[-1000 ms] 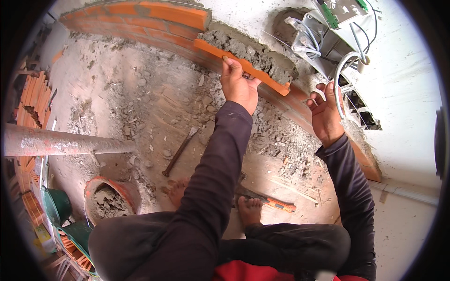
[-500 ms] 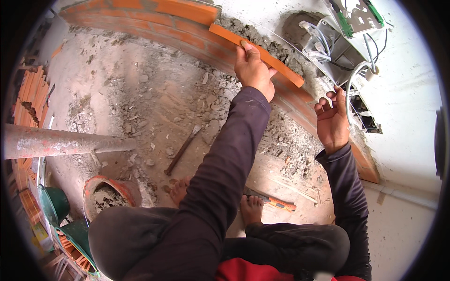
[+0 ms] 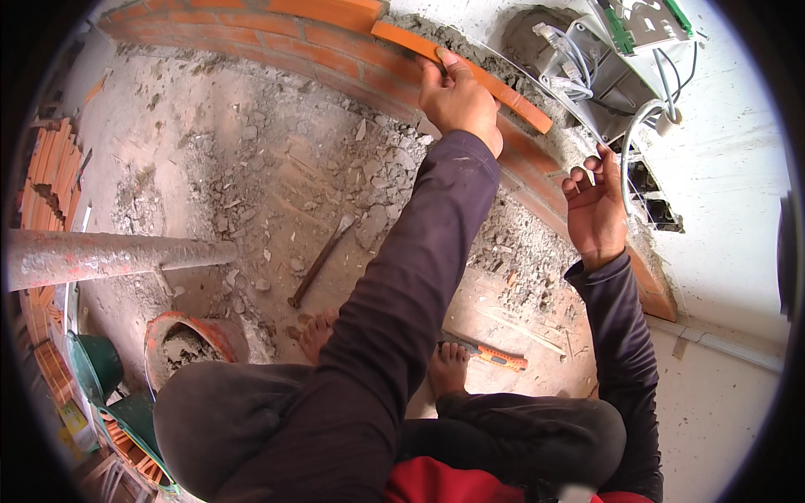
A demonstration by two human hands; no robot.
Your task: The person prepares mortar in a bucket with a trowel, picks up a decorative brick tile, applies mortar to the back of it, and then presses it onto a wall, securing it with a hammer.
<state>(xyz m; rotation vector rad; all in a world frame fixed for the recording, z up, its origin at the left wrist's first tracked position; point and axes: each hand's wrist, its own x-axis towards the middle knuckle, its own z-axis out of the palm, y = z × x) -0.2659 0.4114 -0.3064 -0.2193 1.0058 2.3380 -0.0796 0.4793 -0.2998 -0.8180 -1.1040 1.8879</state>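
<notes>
My left hand [image 3: 459, 99] grips a thin orange brick [image 3: 495, 84] by its near side, thumb on top, fingers partly hidden below. The brick lies along the top of a low brick wall [image 3: 331, 63], end to end with another brick [image 3: 331, 10]. Grey mortar [image 3: 449, 35] shows behind it. Close to the brick's right end, my right hand [image 3: 597, 210] pinches a thin pale string [image 3: 579, 126] between thumb and forefinger; its other fingers are curled loosely. That string runs just behind the brick. Beside the right hand hangs a grey cable loop [image 3: 627, 151].
An open electrical box [image 3: 587, 71] with loose cables sits at the white wall. On the rubble-strewn floor lie a metal bar [image 3: 321, 261] and an orange utility knife [image 3: 495, 356]. A mortar bucket [image 3: 226, 339], a pole [image 3: 117, 258] and stacked bricks [image 3: 59, 172] stand left.
My left hand has shifted the brick slightly away from me, nearer the string, and less mortar shows behind it. My right hand keeps its pinch almost in place. The view has moved slightly.
</notes>
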